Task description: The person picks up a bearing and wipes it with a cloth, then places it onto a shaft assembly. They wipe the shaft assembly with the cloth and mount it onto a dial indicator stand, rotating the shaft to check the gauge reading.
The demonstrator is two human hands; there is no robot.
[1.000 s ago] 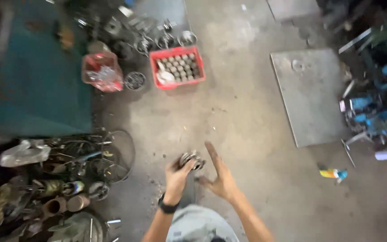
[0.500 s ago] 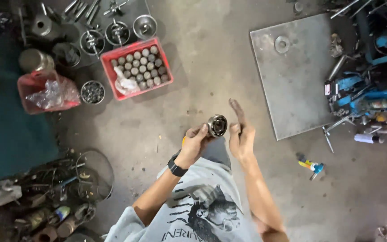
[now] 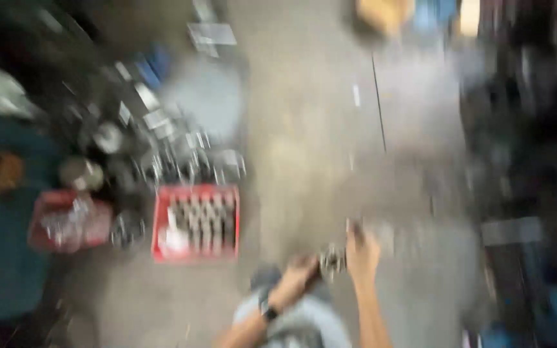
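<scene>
At the bottom centre of the frame, the two hands met around a small round metal part [image 3: 332,261], held above the concrete floor [image 3: 304,148]. The left hand [image 3: 299,274] was closed on the part's left side, fingers curled round it, a dark watch [image 3: 267,312] on the wrist below. The right hand [image 3: 362,252] stood against the part's right side with the fingers stretched upward and mostly straight, more open than the left; the blur hid whether its fingertips gripped the part or only steadied it. Both forearms ran down to the lower edge, over a pale grey shirt [image 3: 304,325].

Left of the hands, in the lower-left middle of the frame, one red plastic crate [image 3: 196,222] sat on the floor, square, with rows of grey cylindrical parts standing in it; their number could not be counted through the blur. Further left lay one red container [image 3: 66,222] with clear, shiny stuff in it. Above these two, several round metal rings and tins [image 3: 162,154] were scattered at the left middle, too smeared to count. A teal surface [image 3: 1,258] filled the left edge. One large grey flat plate [image 3: 420,109] lay on the floor at the upper right of centre. No label or sign was legible.
</scene>
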